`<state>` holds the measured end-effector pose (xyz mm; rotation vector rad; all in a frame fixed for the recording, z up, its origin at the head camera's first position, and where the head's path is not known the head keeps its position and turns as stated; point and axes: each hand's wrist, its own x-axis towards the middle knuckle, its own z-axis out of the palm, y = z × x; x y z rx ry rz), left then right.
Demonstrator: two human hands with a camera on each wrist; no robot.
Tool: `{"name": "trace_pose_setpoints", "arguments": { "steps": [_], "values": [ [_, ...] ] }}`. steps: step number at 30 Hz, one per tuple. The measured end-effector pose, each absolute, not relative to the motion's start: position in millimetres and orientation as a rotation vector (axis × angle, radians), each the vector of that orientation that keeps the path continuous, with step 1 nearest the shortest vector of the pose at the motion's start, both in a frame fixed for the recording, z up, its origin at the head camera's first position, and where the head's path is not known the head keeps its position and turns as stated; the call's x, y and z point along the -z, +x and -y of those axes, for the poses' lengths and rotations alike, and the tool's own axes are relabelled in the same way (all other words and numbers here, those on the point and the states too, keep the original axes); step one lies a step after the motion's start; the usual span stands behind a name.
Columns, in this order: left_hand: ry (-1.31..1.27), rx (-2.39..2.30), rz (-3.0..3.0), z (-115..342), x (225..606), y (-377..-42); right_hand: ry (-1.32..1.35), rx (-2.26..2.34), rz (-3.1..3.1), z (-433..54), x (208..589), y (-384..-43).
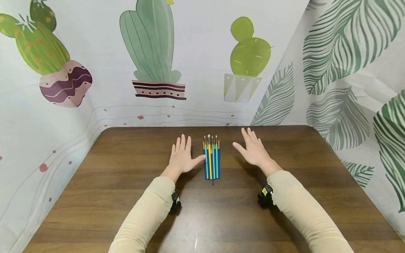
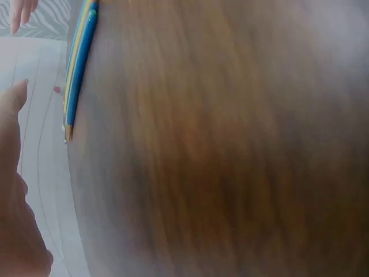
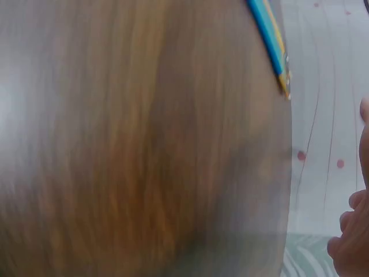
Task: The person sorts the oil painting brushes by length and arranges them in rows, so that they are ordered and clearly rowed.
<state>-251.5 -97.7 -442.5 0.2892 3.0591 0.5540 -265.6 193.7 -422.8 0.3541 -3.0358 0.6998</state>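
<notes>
A row of several slim paintbrushes (image 1: 212,161), blue, turquoise and yellow, lies side by side on the wooden table with bristles toward the far edge. Left of them my left hand (image 1: 182,158) is spread, its thumb overlapping the leftmost brush in the head view. On the other side my right hand (image 1: 254,151) has its fingers extended, with a gap between its thumb and the brushes. Neither hand holds anything. Part of the left hand (image 2: 14,190) shows at the left of its wrist view, and the right hand (image 3: 353,231) at the right of its own.
The brown table (image 1: 110,196) ends at a far edge against a white cloth backdrop (image 1: 202,63) printed with cacti and leaves. Black wrist cameras sit under both cuffs, the left camera (image 1: 175,203) and the right camera (image 1: 265,195). Glare lies on the near tabletop.
</notes>
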Motion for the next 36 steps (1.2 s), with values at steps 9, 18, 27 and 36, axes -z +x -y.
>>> {"name": "trace_pose_setpoints", "arguments": {
  "steps": [9,18,27,36],
  "values": [
    [0.325,-1.022,-2.928,89.6,443.5,-245.1,0.276,-1.193,2.883,-177.2,424.8,-259.1],
    [0.198,-1.446,-2.771,77.7,445.8,-241.6,0.029,-1.903,2.629,-159.5,432.6,-254.7],
    [-0.1,-1.855,-2.42,63.6,443.9,-238.6,-0.135,-2.456,2.405,-141.9,443.1,-249.8],
    [-0.306,-2.106,-2.145,58.6,446.4,-244.0,-0.171,-2.569,2.305,-133.9,452.0,-248.5]
  ]
}}
